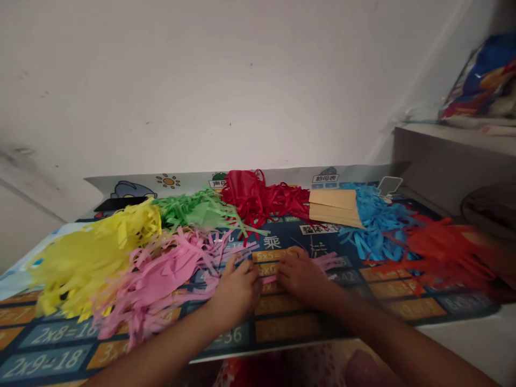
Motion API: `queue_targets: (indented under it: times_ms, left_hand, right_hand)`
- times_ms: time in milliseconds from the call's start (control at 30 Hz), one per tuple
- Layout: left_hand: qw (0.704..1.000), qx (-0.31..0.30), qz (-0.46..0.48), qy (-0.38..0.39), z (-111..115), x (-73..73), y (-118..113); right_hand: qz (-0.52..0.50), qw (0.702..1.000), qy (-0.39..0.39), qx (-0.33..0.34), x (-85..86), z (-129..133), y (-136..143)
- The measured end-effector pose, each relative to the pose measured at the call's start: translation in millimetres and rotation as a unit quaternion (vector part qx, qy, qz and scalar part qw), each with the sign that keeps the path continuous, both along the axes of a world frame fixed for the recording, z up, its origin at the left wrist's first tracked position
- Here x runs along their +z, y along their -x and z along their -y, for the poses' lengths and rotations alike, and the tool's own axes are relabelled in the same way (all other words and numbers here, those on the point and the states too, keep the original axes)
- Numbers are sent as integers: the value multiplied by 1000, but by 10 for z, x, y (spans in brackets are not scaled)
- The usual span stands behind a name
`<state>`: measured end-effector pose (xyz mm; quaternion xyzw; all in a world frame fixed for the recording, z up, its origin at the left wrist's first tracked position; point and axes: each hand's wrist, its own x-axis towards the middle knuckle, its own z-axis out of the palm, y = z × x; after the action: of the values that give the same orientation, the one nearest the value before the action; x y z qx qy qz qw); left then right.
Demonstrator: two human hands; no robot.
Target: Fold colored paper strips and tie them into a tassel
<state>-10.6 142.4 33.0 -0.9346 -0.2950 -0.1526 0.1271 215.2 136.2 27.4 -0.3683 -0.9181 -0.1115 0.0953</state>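
My left hand (pixel 237 285) and my right hand (pixel 304 277) are close together over the printed mat, fingers curled and closed. A thin pink paper strip (pixel 269 279) runs between them, an end in each hand. Pinkish-purple fringe (pixel 328 262) shows just beyond my right hand, and similar strips reach past my left fingertips; whether they are one piece is unclear. Left of my left hand lies a heap of pink fringed paper (pixel 169 271). Beyond it are yellow fringed paper (pixel 92 252) and green fringed paper (pixel 193 209).
Dark red fringed paper (pixel 262 199) lies at the back centre, beside a folded tan paper (pixel 334 208). Blue fringed paper (pixel 377 220) and blurred orange-red fringe (pixel 447 250) are at right. A multiplication-table mat (pixel 52 336) covers the table against a white wall (pixel 242 91). A shelf (pixel 455 140) stands right.
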Motion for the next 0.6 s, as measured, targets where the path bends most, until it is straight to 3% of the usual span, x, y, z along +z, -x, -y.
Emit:
queue_targets:
  times_ms: [133, 267, 433, 600]
  left_hand:
    - [1000, 7, -1, 21, -40, 47, -58]
    - [999, 24, 20, 20, -18, -14, -31]
    - [996, 38, 65, 57, 8, -89, 148]
    - [984, 116, 74, 113, -22, -70, 186]
  right_hand:
    - [-35, 996, 55, -61, 102, -48, 140]
    - [-52, 997, 30, -38, 52, -7, 259]
    - [-79, 995, 35, -55, -174, 42, 51]
    - [-132, 972, 130, -142, -118, 2, -82]
